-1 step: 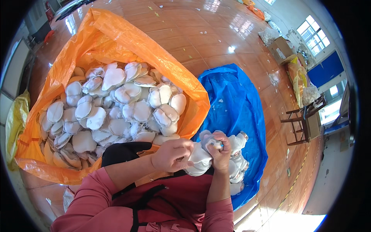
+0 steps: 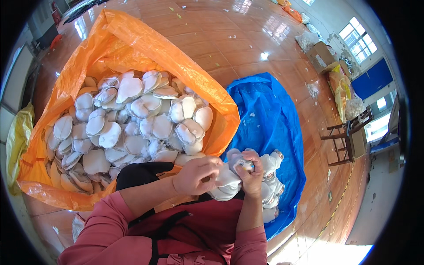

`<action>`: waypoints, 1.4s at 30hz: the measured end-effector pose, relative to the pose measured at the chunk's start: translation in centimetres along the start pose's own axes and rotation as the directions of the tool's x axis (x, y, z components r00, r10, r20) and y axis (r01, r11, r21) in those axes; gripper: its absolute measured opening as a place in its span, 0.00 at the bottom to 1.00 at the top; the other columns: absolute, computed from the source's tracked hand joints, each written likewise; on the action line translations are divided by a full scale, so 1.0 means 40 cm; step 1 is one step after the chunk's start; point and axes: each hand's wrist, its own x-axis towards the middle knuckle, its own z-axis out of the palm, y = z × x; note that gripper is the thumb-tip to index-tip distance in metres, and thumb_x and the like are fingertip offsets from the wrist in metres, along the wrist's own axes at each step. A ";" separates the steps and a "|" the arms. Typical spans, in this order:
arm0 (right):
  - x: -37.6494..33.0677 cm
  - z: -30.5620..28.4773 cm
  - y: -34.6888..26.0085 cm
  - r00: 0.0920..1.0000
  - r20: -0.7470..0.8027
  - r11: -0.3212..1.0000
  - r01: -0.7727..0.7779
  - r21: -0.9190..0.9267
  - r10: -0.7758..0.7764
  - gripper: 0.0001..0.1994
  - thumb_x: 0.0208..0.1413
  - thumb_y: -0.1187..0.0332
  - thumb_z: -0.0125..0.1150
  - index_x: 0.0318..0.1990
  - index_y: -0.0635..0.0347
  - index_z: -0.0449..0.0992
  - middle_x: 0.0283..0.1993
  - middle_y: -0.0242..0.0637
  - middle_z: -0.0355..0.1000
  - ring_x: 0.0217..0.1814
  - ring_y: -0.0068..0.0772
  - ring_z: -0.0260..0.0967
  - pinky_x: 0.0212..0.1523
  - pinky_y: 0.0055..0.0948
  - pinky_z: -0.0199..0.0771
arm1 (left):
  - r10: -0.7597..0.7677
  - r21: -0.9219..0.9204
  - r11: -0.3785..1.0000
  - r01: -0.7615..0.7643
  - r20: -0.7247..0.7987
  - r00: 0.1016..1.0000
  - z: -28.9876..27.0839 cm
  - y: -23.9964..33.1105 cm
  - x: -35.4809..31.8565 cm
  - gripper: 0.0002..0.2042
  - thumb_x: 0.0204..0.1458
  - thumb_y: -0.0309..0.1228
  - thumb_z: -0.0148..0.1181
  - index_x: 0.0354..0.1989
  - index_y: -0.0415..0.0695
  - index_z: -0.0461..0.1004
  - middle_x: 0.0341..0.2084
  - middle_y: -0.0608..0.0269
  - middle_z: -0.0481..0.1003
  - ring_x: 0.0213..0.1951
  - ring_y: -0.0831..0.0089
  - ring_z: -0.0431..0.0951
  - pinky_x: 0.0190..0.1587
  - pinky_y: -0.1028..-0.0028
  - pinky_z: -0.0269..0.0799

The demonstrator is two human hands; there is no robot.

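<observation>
Over my lap I hold a small white stuffed toy (image 2: 226, 182) with a grey-white head and a shiny painted face. My right hand (image 2: 252, 176) is closed round its head, the thumb by the face. Beside the toy's white body is my left hand (image 2: 194, 177), its fingers curled and thumb and fingertips brought together; anything pinched there is too small to make out. More white stuffed toys (image 2: 270, 194) lie just right of my right hand, on a blue plastic sheet or bag (image 2: 251, 101).
A large open orange sack (image 2: 145, 39) on the left is full of flat, white, padded fabric pieces (image 2: 150, 106). A yellow bag (image 2: 20, 141) lies at far left. On the right are a wooden stool (image 2: 346, 137), a cardboard box (image 2: 321, 57) and plastic bags (image 2: 340, 90) along the wall.
My left fingers have shifted slightly, showing a rounder gap between thumb and fingers. The toy has tilted a little; my right hand keeps its grip.
</observation>
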 end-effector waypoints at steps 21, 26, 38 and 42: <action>-0.004 0.077 0.020 0.902 -0.104 0.905 -0.424 -0.034 0.419 0.16 0.48 0.77 0.69 0.45 0.60 0.75 0.42 0.33 0.74 0.42 0.23 0.72 0.43 0.23 0.74 | -0.278 0.193 0.955 0.226 0.309 0.910 0.022 -0.031 -0.010 0.17 0.40 0.35 0.74 0.31 0.43 0.71 0.31 0.60 0.74 0.41 0.58 0.74 0.43 0.62 0.70; 0.009 0.078 0.011 0.805 -0.113 0.811 -0.568 0.138 0.582 0.17 0.48 0.77 0.69 0.46 0.61 0.75 0.41 0.35 0.75 0.41 0.24 0.73 0.41 0.23 0.75 | -0.235 0.204 0.962 0.182 0.277 0.931 0.049 -0.021 -0.024 0.18 0.36 0.34 0.75 0.31 0.44 0.70 0.29 0.60 0.73 0.39 0.57 0.73 0.40 0.60 0.69; 0.034 0.017 -0.006 0.837 0.304 0.850 -0.510 0.134 0.454 0.21 0.53 0.67 0.66 0.55 0.59 0.72 0.62 0.42 0.65 0.62 0.33 0.65 0.64 0.33 0.63 | -0.511 -0.271 0.731 0.627 0.392 0.765 -0.013 -0.044 -0.012 0.12 0.50 0.26 0.68 0.35 0.43 0.67 0.34 0.68 0.72 0.36 0.76 0.72 0.38 0.75 0.68; 0.018 0.010 -0.018 0.877 0.441 0.832 -0.381 0.402 0.189 0.40 0.42 0.63 0.79 0.63 0.56 0.62 0.66 0.42 0.61 0.65 0.38 0.64 0.67 0.39 0.62 | -0.609 -0.779 0.109 0.617 0.438 0.661 -0.017 -0.025 0.001 0.09 0.56 0.27 0.64 0.39 0.45 0.69 0.38 0.69 0.73 0.39 0.82 0.74 0.41 0.79 0.73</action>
